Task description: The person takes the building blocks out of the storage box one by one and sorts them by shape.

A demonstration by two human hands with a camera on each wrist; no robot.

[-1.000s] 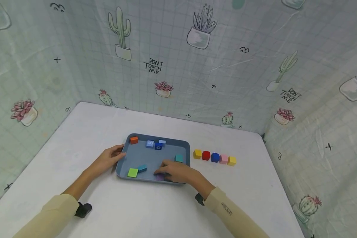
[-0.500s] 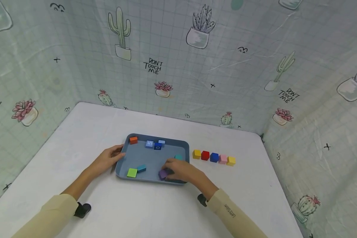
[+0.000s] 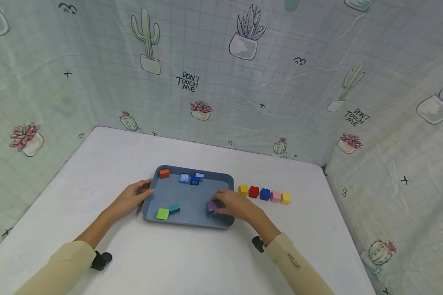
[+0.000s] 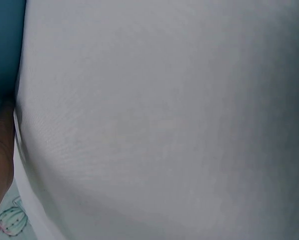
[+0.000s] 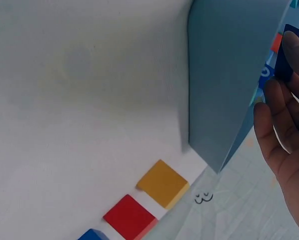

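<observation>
Head view: right hand (image 3: 233, 203) pinches a purple block (image 3: 211, 205) at the right side of the grey-blue tray (image 3: 186, 223), grip clamped on it between thumb and fingertips, the block just above the tray floor. Left hand (image 3: 133, 197) rests on the tray's left rim with fingers laid along it, steadying the tray. Other blocks in the tray: orange (image 3: 164, 173), green (image 3: 163, 213), teal (image 3: 174, 208), and blues at the far edge. A row of five blocks (image 3: 264, 194) sits on the white bench (image 3: 192, 262) just right of the tray.

Left wrist view: mostly bench surface; a strip of tray (image 4: 4, 45) and a bit of the hand at the left edge. Finger pose cannot be told here.

Right wrist view: fingers (image 5: 284, 135) curl beside the tray wall (image 5: 224, 90); yellow block (image 5: 162, 183) and red block (image 5: 130, 217) lie on the bench below.

Judgement: lift the block clear of the tray's right rim before moving sideways, keep the pinch square on opposite faces, and keep the left hand steady so the tray does not slide.
</observation>
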